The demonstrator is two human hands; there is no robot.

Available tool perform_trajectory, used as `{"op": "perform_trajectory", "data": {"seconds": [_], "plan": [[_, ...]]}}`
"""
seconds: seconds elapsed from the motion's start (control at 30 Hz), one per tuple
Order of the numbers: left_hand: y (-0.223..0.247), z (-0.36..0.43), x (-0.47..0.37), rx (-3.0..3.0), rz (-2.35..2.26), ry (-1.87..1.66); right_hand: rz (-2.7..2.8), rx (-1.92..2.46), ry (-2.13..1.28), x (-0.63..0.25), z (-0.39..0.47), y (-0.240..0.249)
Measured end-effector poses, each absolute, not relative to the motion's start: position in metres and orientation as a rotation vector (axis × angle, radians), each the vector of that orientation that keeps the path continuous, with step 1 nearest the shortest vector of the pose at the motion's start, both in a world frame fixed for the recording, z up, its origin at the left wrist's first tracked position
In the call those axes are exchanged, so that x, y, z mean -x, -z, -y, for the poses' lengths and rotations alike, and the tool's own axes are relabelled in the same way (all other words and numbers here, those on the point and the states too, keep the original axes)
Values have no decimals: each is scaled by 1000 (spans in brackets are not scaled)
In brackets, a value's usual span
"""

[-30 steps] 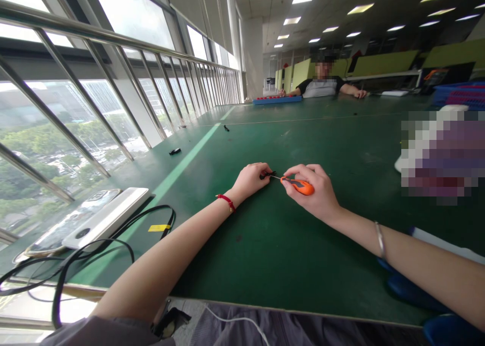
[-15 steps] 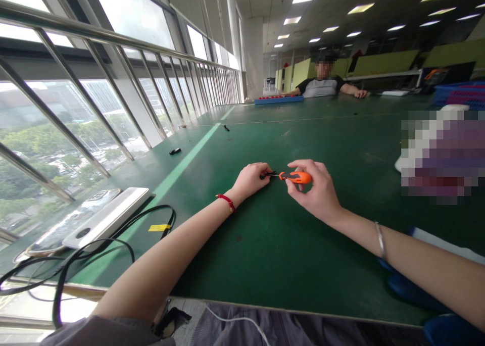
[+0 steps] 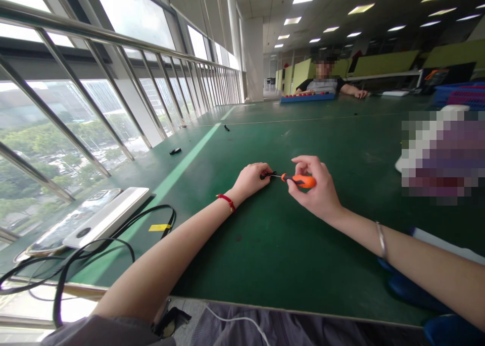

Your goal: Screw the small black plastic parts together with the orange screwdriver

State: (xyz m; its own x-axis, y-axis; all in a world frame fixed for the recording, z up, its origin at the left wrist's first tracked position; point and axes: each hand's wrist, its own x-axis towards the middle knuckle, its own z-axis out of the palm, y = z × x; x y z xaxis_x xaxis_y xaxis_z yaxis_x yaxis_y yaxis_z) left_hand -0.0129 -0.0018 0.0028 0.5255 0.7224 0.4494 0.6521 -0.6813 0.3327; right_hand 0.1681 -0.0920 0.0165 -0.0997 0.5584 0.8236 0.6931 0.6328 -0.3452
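Note:
My left hand [image 3: 252,178] rests on the green table [image 3: 242,265], its fingers closed on a small black part [image 3: 268,175] whose kind I cannot make out. In my right hand [image 3: 316,189] is a screwdriver [image 3: 303,181] with an orange and black handle, held between thumb and fingers. Its thin metal shaft points left, with the tip at the black part. Whether the tip sits in a screw is too small to tell.
At left lie a white power bank [image 3: 109,217], a phone [image 3: 76,219] and a looped black cable [image 3: 172,214]. Small black pieces [image 3: 175,151] lie further off. Across the table a person [image 3: 326,83] has a hand at a blue tray [image 3: 306,98]. A metal railing [image 3: 129,103] runs along the left.
My right hand and the screwdriver have shifted slightly right, and the handle has turned. My left hand stays put. The blue tray across the table has slid to the right.

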Motion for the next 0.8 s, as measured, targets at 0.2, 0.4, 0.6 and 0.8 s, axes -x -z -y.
{"op": "perform_trajectory", "data": {"seconds": [0.2,0.4,0.6,0.8], "plan": [[-3,1,13,-2635,-1179,-874,1820,1061,65,-166,92,-15],[-1,0,13,-2635,-1201,-869,1760,1020,45,-168,92,-16],[-2,1,13,-2640,-1179,-873,1834,1111,-24,-166,95,-17],[-2,1,13,-2629,-1205,-867,1774,1073,-9,-167,92,-17]]}}
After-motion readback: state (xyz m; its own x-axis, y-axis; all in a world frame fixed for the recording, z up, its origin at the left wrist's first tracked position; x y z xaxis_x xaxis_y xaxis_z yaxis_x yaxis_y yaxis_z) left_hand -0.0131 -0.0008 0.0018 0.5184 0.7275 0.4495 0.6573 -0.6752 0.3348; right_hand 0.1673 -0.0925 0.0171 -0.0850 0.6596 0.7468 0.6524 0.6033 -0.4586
